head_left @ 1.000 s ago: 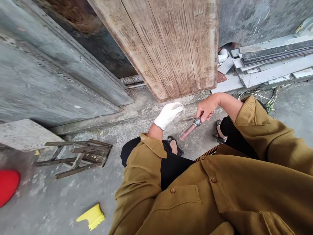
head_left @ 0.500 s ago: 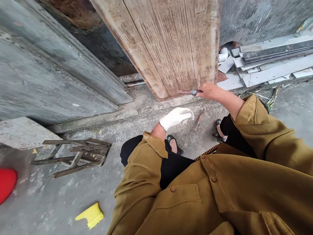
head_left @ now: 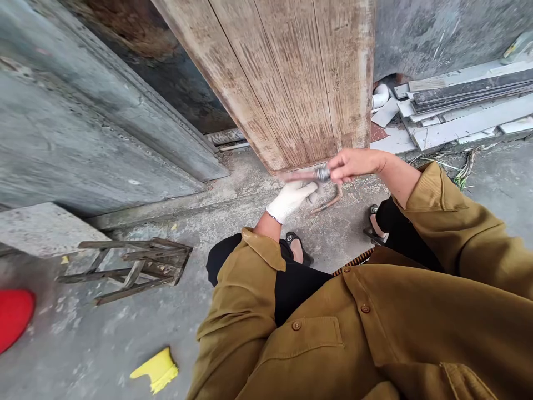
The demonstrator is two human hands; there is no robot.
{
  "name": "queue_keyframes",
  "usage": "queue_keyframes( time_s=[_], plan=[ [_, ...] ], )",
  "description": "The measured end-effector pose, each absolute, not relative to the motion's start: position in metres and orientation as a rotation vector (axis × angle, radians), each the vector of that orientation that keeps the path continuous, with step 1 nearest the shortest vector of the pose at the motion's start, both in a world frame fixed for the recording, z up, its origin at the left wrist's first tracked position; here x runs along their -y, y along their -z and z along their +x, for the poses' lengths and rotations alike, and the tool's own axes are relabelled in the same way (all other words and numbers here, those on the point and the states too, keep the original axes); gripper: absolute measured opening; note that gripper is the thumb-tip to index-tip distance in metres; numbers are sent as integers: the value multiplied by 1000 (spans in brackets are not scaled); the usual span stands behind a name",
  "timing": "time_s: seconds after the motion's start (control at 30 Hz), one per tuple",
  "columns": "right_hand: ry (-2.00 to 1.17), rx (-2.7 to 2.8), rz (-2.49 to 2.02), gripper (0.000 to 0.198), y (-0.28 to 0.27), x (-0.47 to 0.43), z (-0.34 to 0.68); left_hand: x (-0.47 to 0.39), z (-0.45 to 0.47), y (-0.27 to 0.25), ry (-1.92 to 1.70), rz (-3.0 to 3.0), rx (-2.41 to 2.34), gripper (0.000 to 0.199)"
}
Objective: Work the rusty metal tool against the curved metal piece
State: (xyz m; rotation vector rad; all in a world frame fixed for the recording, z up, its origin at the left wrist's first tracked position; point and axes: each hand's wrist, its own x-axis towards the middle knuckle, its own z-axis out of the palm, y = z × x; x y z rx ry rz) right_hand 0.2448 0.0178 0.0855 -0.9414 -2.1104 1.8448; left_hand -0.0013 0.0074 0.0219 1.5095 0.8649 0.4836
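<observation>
1 rod (head_left: pixel 320 174) clamped in the right hand (head_left: pixel 350 164) has neared the left hand (head_left: pixel 291 200), whose grip is unclear.

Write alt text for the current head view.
A person's bare right hand grips a blurred, stick-like tool with a wire-like wrap, beside their white-gloved left hand, near the lower edge of a worn wooden panel. On the grey ground at picture left are a wooden frame and a yellow object; flat strips lie piled at right.
</observation>
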Motion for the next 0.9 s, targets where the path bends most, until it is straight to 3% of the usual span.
queue_keyframes(
  time_s=[0.2,0.33,0.47,0.73,0.9],
  plan=[
    [-1508,1471,-1222,35,-81,-30,250,-6,1,-22,-553,1370,-688,40],
    [-1481,1490,-1374,36,-69,-33,249,-4,0,-23,-612,1338,-620,37],
    [-1476,1494,-1221,39,-77,-31,246,-1,1,-22,-622,1330,-597,37],
    [-1064,1462,-1513,27,-65,-50,260,7,5,-24,-486,1065,-523,45],
    [-941,1497,-1545,30,-66,-52,273,7,4,-26,-474,916,-557,51]
  ],
)
